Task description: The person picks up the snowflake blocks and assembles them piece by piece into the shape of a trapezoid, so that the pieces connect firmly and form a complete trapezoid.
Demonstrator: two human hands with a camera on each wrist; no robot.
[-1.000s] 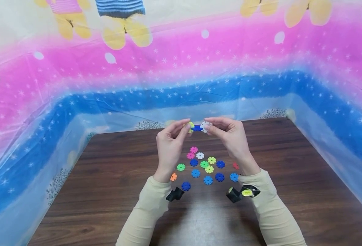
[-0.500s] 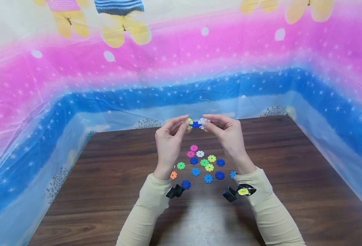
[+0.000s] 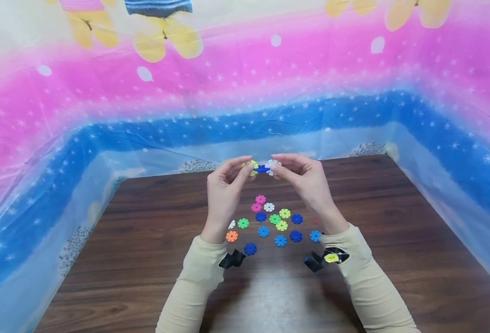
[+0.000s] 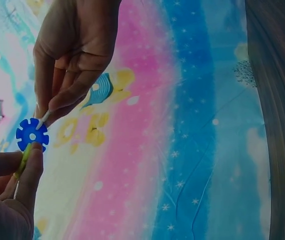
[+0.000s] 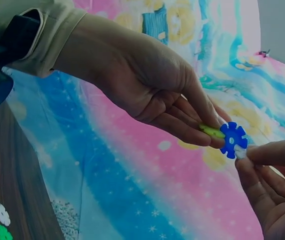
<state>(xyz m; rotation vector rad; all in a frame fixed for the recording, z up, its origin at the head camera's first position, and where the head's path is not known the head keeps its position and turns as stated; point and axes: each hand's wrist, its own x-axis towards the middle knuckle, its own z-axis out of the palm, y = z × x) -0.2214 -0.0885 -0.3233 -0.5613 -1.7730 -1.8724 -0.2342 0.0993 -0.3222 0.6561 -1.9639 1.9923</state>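
Observation:
Thumb and fingertips of my left hand (image 3: 224,196) pinch a yellow notched building disc (image 3: 252,167). My right hand (image 3: 313,189) pinches a white building disc (image 3: 272,167) the same way. Between them a dark blue building disc (image 3: 263,169) spans the gap, raised above the far part of the table. In the left wrist view the blue disc (image 4: 31,135) shows its flat face, with the yellow disc edge-on at its lower rim and the white one at its upper right. The right wrist view shows the blue disc (image 5: 233,140) slotted with both. Fingers hide parts of the outer discs.
Several loose discs lie on the dark wooden table (image 3: 116,259) below the hands, among them an orange disc (image 3: 231,236), a pink disc (image 3: 260,199) and a light blue disc (image 3: 280,240). A patterned cloth (image 3: 228,106) encloses the table's back and sides.
Both hands have shifted slightly left and up in the head view, still pinching the joined discs. A white disc beside the left wrist now shows. The loose discs lie as before.

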